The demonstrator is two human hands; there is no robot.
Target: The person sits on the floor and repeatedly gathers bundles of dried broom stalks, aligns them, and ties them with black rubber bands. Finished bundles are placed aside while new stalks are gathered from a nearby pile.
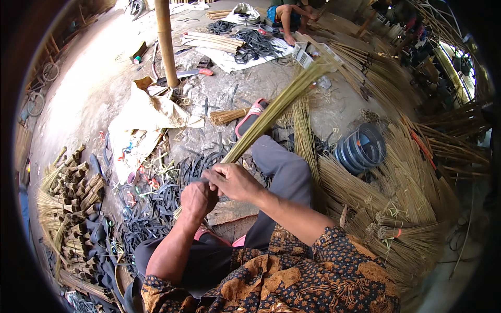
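Observation:
A long bundle of thin yellow-green broom sticks (pixel 282 104) slants from my hands up to the far right, its loose ends fanned out. Its short butt end shows beside my left wrist. My left hand (pixel 197 201) is closed in a fist around the lower part of the bundle. Just above it, my right hand (pixel 232 181) has its fingers bent in a pinch against my left fist. A bit of dark strip shows between the two hands; most of it is hidden by the fingers. My bent legs in grey trousers (pixel 287 167) are beneath the bundle.
Dark rubber strips (pixel 148 219) litter the ground at left, near stacked tied bundles (pixel 78 203). A blue-black bucket (pixel 360 148) stands right among heaps of sticks (pixel 407 188). A bamboo post (pixel 167 41) rises ahead, by a knife (pixel 190 73). Another person (pixel 289 18) sits far off.

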